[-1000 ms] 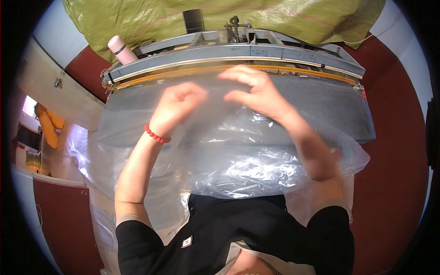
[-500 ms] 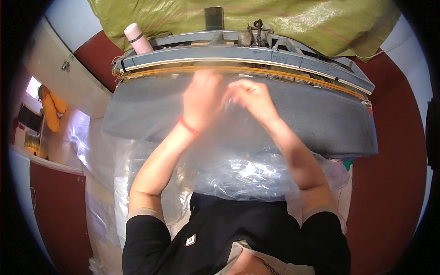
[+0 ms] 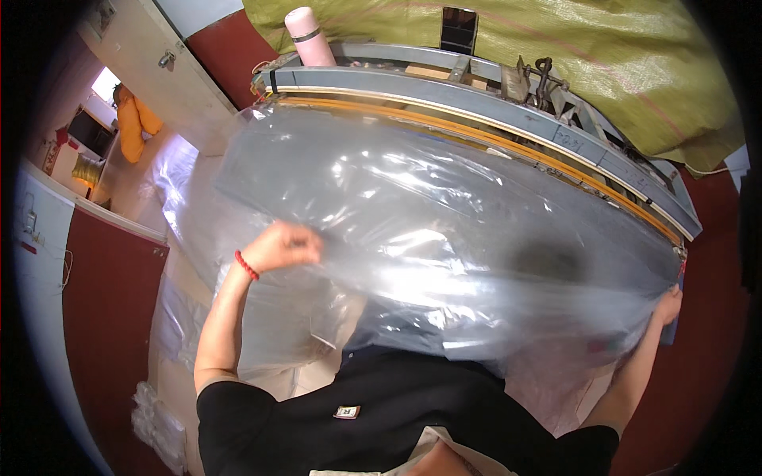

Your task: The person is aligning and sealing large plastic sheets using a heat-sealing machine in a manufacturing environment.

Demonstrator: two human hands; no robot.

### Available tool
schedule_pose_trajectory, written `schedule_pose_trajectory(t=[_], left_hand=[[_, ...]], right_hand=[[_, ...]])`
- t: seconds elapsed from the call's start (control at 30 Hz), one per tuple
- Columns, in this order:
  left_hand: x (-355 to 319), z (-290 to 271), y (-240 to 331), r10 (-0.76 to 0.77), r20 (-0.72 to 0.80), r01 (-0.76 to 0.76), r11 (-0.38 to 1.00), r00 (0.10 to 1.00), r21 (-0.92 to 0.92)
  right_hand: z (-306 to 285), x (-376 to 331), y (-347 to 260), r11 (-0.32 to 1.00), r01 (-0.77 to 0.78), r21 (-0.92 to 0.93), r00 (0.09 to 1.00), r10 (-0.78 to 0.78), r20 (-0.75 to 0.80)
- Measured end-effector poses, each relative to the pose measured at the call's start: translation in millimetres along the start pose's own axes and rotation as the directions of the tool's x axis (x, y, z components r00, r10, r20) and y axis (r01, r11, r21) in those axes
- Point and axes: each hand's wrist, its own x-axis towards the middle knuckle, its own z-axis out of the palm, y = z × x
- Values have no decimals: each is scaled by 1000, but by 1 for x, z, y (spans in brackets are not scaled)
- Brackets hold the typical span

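A wide sheet of clear plastic film [image 3: 413, 214] lies spread across the dark grey worktop, its near part hanging toward my body with bright glare on its folds. My left hand [image 3: 284, 245], with a red bead bracelet at its wrist, is closed in a pinch on the near left part of the film. At the far right end, my right hand [image 3: 671, 305] pinches the film's edge by the worktop corner. The film is stretched between both hands. Beyond the worktop runs a long grey metal bar [image 3: 476, 113] with an orange-yellow strip [image 3: 444, 125] along its near side.
A pink bottle [image 3: 310, 40] stands behind the bar's left end. A metal clamp fitting [image 3: 544, 78] rises behind the bar, near a dark phone-like slab [image 3: 459, 30]. Green woven sheeting [image 3: 603, 47] hangs at the back. More crumpled plastic [image 3: 159, 424] lies on the floor at left.
My hands were together over the middle of the worktop; they have moved apart and nearer, right hand to the far right. The film now covers the worktop. The view has shifted left.
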Motion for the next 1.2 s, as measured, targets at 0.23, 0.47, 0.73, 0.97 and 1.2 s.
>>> schedule_pose_trajectory(t=[0.23, 0.47, 0.73, 0.97, 1.2], left_hand=[[119, -64, -130, 28, -526, 158, 939, 850, 306], [178, -99, -178, -210, -439, 355, 892, 874, 280], [230, 91, 111, 162, 30, -150, 960, 986, -238], [166, 334, 355, 641, 403, -467, 760, 654, -452], [165, 393, 395, 527, 346, -243, 756, 776, -608]], right_hand=[[-22, 2, 8, 965, 89, -246, 995, -77, 58], [-24, 7, 13, 942, 74, -326, 996, -88, -29], [-19, 10, 5, 981, 74, -182, 996, -81, -31], [-22, 7, 10, 997, 26, -76, 999, -28, -20], [-29, 6, 10, 999, 16, -44, 1000, -15, 26]])
